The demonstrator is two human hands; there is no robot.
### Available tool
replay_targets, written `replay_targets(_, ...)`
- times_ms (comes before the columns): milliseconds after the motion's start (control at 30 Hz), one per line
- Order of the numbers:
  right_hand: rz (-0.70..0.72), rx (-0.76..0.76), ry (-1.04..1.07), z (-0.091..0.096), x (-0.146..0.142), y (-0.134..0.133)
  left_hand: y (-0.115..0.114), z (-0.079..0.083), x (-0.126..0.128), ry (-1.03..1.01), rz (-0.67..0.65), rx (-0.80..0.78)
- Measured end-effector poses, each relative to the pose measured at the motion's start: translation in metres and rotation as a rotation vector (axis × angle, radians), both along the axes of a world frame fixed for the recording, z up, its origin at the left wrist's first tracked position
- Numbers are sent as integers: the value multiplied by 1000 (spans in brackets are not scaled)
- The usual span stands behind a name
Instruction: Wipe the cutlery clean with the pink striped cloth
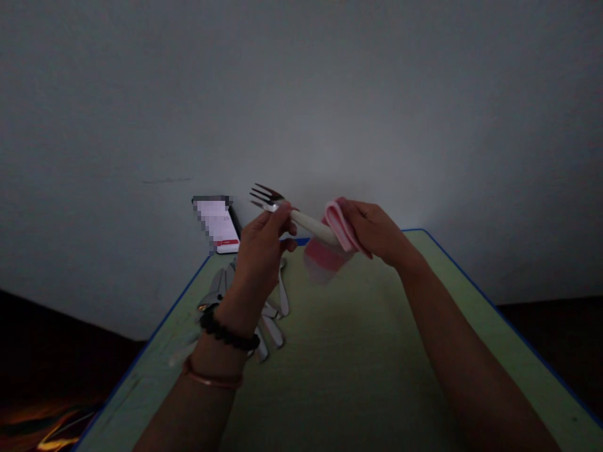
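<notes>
L arm (pixel 200 408), fork (pixel 311 226) diag, tines (pixel 274 192) up-L

The left hand (pixel 264 243) is raised, thumb and fingers pinched together; the right hand (pixel 377 231) angles inward, its fingers apparently curled, though poorly seen.

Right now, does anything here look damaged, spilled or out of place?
A thin dark mark, maybe a scratch, breaks the plain wall, above and left of the phone. I see no spill.
</notes>
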State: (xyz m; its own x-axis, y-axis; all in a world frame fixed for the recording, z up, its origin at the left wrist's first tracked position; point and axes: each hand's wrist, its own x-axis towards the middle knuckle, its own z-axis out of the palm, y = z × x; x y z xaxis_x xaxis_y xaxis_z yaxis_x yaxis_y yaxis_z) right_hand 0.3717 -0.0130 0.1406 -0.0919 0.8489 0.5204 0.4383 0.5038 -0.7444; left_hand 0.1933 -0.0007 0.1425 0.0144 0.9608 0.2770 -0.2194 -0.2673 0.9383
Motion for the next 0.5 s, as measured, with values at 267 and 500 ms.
replay_targets(267,9,-266,769,-15,8,22,-2,-4,1,132,-184,-100)
replay_targets(500,154,-279,1134,-17,14,32,-3,-9,-5,67,-658,-276)
